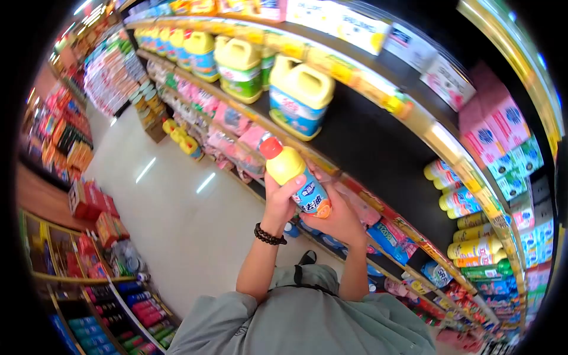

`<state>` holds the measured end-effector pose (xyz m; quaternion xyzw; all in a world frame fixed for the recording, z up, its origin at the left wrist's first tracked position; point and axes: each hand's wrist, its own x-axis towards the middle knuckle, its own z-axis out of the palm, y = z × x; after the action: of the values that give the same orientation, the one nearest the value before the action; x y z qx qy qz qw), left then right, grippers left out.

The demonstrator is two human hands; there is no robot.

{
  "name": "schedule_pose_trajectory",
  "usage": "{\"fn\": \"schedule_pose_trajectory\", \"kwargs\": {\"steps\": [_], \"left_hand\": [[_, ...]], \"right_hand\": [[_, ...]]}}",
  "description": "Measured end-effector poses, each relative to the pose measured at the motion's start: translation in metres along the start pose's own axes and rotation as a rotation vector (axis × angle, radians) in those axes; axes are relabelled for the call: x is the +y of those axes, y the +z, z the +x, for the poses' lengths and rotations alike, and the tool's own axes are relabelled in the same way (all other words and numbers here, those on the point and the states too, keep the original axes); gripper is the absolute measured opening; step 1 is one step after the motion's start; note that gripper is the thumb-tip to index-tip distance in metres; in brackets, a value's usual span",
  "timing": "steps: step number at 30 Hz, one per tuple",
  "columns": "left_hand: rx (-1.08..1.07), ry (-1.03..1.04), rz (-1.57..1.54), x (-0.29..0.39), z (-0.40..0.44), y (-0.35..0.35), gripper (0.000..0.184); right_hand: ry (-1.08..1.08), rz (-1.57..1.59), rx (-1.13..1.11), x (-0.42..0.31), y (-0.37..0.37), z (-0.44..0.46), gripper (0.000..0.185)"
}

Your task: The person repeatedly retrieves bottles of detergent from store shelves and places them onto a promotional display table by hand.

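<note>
Between my two hands is a yellow detergent bottle [286, 170] with a red cap and a blue label. It is tilted, its cap pointing up and to the left, its label facing me. My left hand [281, 198] wraps the bottle's left side, thumb across the front; a dark beaded bracelet [269, 235] circles that wrist. My right hand [339, 218] grips the lower right part near the base. Just beyond the bottle, a large pale yellow jug [300, 97] with a blue label stands on the shelf.
A long store shelf [378, 160] runs along my right, with more jugs [238, 68] farther left. Several small bottles [458, 201] lie at the shelf's right end. Pink boxes [494, 127] are stacked above. The pale aisle floor [177, 219] lies to the left, bordered by another display [100, 296].
</note>
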<state>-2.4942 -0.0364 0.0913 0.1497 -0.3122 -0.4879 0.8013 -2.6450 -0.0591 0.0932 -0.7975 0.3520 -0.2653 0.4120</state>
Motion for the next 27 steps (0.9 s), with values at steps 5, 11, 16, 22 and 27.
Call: {"fn": "schedule_pose_trajectory", "kwargs": {"steps": [5,11,16,22,27], "left_hand": [[0.145,0.204,0.012,0.077,-0.027,-0.047,0.046],[0.26,0.333,0.116,0.172,-0.07,-0.1,0.054],[0.367,0.497,0.167,0.234,-0.098,-0.135,0.054],[0.486,0.692,0.191,0.297,-0.123,-0.175,0.053],[0.601,0.795,0.309,0.345,-0.129,-0.221,0.053]], "right_hand": [[-0.102,0.2,-0.255,-0.053,0.07,0.023,0.063],[-0.225,0.501,-0.309,-0.075,0.178,0.043,0.043],[-0.184,0.656,-0.393,-0.122,0.248,0.061,0.04],[-0.24,0.687,-0.507,-0.151,0.332,0.091,0.046],[-0.167,0.804,-0.71,-0.173,0.406,0.128,0.051]]}}
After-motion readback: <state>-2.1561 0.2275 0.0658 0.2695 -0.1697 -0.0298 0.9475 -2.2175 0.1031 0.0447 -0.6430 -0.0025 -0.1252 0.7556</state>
